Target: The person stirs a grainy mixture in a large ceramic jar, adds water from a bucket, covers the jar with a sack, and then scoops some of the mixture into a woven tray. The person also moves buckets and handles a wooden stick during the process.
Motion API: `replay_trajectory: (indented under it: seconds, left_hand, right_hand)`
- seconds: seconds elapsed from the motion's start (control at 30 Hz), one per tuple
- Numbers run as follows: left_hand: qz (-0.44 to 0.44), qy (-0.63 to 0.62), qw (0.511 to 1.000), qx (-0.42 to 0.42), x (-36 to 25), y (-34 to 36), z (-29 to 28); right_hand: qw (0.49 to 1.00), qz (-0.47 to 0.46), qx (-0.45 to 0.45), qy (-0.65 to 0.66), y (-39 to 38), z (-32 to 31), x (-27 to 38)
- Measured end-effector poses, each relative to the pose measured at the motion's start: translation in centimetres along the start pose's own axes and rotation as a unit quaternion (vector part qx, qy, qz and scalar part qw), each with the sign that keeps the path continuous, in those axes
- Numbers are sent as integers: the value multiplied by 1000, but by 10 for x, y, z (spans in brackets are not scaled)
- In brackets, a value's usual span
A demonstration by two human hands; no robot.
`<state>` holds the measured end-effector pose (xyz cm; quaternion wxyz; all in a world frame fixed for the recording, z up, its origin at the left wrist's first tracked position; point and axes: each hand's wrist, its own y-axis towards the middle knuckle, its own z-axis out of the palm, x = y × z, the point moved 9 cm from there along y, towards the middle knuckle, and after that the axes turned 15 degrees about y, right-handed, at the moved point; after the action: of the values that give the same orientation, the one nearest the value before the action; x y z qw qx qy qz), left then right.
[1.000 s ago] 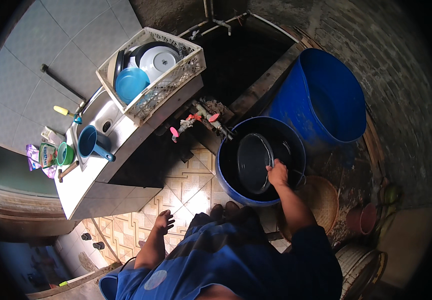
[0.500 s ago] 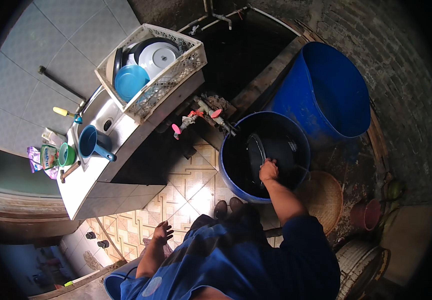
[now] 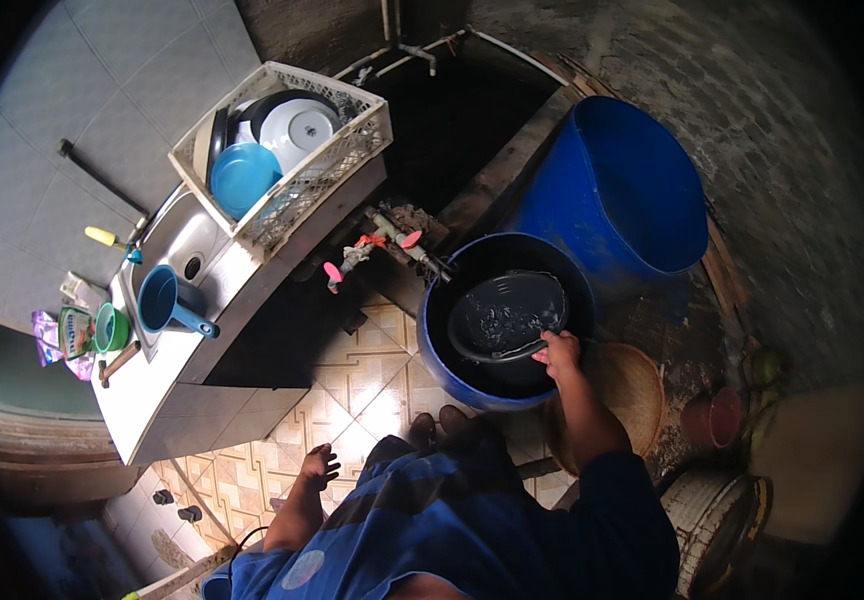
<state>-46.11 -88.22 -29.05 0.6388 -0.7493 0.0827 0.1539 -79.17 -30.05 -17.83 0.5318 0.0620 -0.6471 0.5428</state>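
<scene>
A: Where is the right hand (image 3: 558, 352)?

B: Right of the frame's centre. Its fingers are closed on the rim of a dark round pan (image 3: 505, 316), which is tilted inside the blue bucket (image 3: 442, 365) on the floor.

A: And the left hand (image 3: 318, 465)?

B: In the lower middle of the frame, hanging free above the patterned floor tiles (image 3: 352, 385), fingers loose, grasping nothing.

A: What is around the bucket?

B: A big blue barrel (image 3: 617, 200) stands just beside it, to the upper right. A woven round basket (image 3: 632, 385) lies right of the hand.

A: And at the left?

B: The tabletop (image 3: 152, 385) with a steel sink (image 3: 177, 240) is there. On it is a blue scoop (image 3: 167, 300), and a white dish rack (image 3: 297, 185) with plates in the upper left.
</scene>
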Motion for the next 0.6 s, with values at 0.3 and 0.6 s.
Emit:
replay_trajectory:
  seconds: [0.3,0.6]
  left_hand:
    - [19,69,996,48,-40,36,5]
    - [-25,179,979,96,-50,70,22]
  right_hand:
    - [989,-54,46,130,-80,-24,54]
    - [962,-155,67,215,-205,-88,113]
